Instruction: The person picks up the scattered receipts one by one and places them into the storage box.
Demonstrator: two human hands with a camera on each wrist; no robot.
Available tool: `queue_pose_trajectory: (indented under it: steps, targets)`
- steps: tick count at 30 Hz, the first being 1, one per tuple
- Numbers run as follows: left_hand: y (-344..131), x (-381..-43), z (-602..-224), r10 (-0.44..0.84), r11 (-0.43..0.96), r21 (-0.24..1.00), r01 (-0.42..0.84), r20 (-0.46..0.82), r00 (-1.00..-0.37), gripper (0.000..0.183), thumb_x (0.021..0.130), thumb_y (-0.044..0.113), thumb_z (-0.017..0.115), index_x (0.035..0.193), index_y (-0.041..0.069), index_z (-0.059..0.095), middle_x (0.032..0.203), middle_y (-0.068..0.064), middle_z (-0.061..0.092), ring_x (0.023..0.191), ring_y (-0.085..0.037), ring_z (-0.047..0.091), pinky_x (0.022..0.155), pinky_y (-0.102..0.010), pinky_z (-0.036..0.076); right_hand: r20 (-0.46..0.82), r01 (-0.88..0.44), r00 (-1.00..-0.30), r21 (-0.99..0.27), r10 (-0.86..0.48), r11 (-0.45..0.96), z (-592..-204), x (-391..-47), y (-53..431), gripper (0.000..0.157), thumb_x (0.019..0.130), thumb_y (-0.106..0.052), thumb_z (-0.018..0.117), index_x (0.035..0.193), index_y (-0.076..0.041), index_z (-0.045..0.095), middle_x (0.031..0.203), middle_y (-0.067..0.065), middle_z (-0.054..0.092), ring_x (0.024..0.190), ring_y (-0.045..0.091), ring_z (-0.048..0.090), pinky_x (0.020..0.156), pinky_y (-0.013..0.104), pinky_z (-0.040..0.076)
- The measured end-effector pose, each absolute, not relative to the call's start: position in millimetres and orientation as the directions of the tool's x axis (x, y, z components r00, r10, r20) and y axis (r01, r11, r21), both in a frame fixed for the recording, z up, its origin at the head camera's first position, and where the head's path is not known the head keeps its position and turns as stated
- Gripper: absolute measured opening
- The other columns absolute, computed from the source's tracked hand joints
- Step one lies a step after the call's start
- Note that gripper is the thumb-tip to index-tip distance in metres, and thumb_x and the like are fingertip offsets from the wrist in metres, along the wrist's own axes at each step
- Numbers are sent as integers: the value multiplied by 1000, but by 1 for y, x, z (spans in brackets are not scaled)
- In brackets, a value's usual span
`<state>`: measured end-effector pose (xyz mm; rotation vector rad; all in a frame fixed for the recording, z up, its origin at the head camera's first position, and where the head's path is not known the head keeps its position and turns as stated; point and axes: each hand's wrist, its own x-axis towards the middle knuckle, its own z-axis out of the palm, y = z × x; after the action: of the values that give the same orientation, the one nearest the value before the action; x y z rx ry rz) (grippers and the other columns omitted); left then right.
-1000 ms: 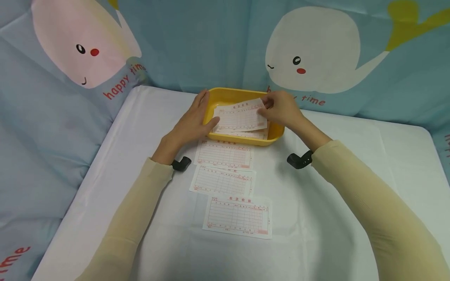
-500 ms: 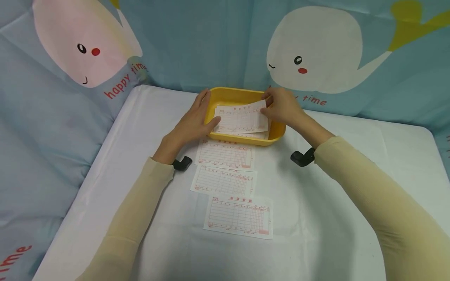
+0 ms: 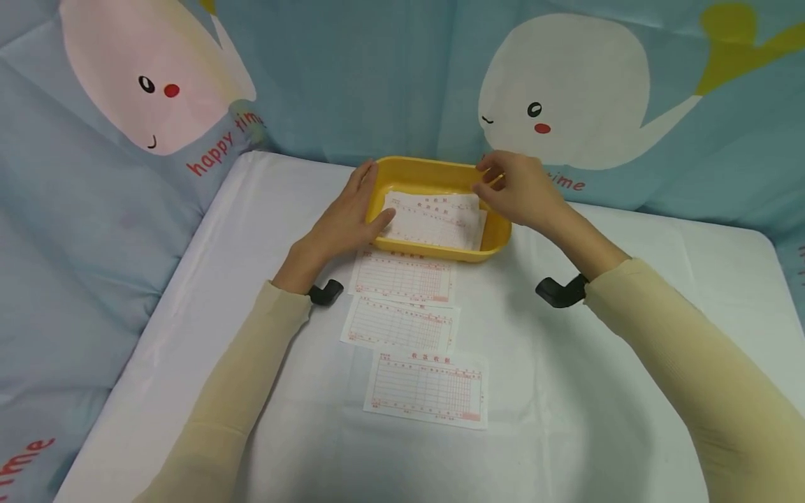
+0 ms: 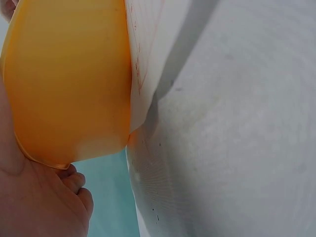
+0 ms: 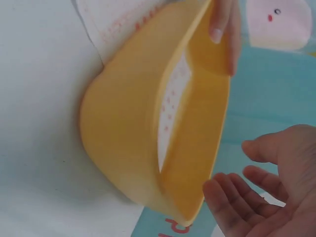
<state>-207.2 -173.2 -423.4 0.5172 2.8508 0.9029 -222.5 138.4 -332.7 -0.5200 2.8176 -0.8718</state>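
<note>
My left hand (image 3: 346,213) holds the left end of a yellow plastic tub (image 3: 430,252), its thumb over the rim. The left wrist view shows that hand (image 4: 49,197) against the tub's wall (image 4: 69,84), fingertips past the edge. Inside the tub lie overlapping white receipt slips (image 3: 434,222) printed in red. Over the tub's right end hovers my right hand (image 3: 518,188), fingers loosely bent and nothing between them. In the right wrist view, thumb and fingers of this hand (image 5: 269,182) are spread apart beside the tub's rim.
Three more receipt slips lie in a column in front of the tub: one (image 3: 402,276) close against it, a second (image 3: 399,325), and the nearest (image 3: 426,390). A white cloth (image 3: 302,419) covers the table. Blue whale-print fabric (image 3: 365,84) hangs behind.
My right hand has let go of a receipt slip, which has dropped flat onto the others in the tub. That hand has moved slightly right and away. The left hand stays put.
</note>
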Motion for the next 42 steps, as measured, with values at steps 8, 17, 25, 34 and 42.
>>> queue_pose_trajectory:
  steps: [8,17,25,34,42]
  targets:
    - [-173,-208,-424,349,765,580,280,-8,-937,95,105,53,51,171,12,-4,181,-5,-5,167,-28,13,134,-50,23,127,-392,-910,-575,-395,718,-333,-191,147,37,102,-20,67,133,1,68,132,19,69,118,35,63,101,54,57]
    - [-171,-206,-424,337,771,579,266,-15,-942,95,105,54,50,171,14,-4,181,-2,-5,167,-27,14,133,-50,24,243,-431,-902,-568,-357,701,-336,-159,161,37,99,-18,71,133,-2,68,131,16,66,120,32,60,100,52,55]
    - [-171,-205,-423,340,772,575,271,-15,-940,95,105,54,51,171,14,-4,181,-2,-5,167,-27,16,133,-50,25,304,-449,-893,-576,-331,683,-347,-123,171,49,95,-13,77,141,-4,63,151,16,59,143,35,53,118,60,43]
    - [-171,-206,-422,352,766,577,285,-4,-936,95,105,55,50,171,14,-3,181,-2,-5,166,-28,17,133,-50,26,332,-463,-885,-558,-325,689,-370,-78,178,52,90,-11,81,139,-7,66,156,13,57,145,37,52,116,65,42]
    - [-173,-207,-421,350,762,582,284,-1,-937,95,106,55,50,171,14,-4,181,-3,-5,166,-28,17,132,-51,26,281,-429,-903,-544,-325,721,-393,-33,180,58,87,-17,85,140,-6,65,155,12,58,141,37,55,113,63,42]
